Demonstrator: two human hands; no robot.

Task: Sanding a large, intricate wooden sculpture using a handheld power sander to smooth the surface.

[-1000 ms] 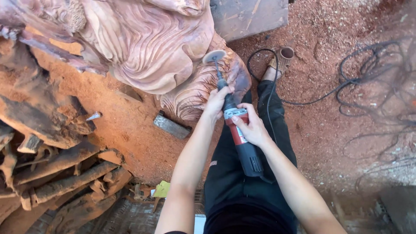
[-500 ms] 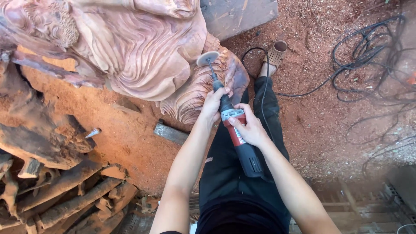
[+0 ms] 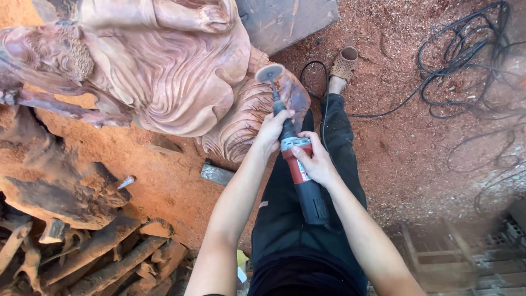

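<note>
Both hands are wrapped on the grinder [image 3: 298, 164] right now. Left hand [image 3: 272, 129] closed round the slim black neck up front, right hand [image 3: 316, 163] curled over the red body just behind it, fingers clamped, nothing loose. So the left is the nearer one to the business end. Long axis of the tool runs from my lap away and slightly left, black tail low over my dark trousers, shaft pointing far, ending in the round grey disc [image 3: 269, 72]. That disc sits at the far right edge of the wooden carving [image 3: 181, 71], right by the rounded, grooved lobe; whether it is touching the wood or just off it I can't quite tell from up here. Carving fills the far left, all flowing folds, lying on red sawdust ground [image 3: 416, 164]. Black cable [image 3: 466, 82] tangles off to the far right, my sandalled foot [image 3: 344, 63] stretched out beyond the tool. Rough root wood [image 3: 71, 192] piled near left.
</note>
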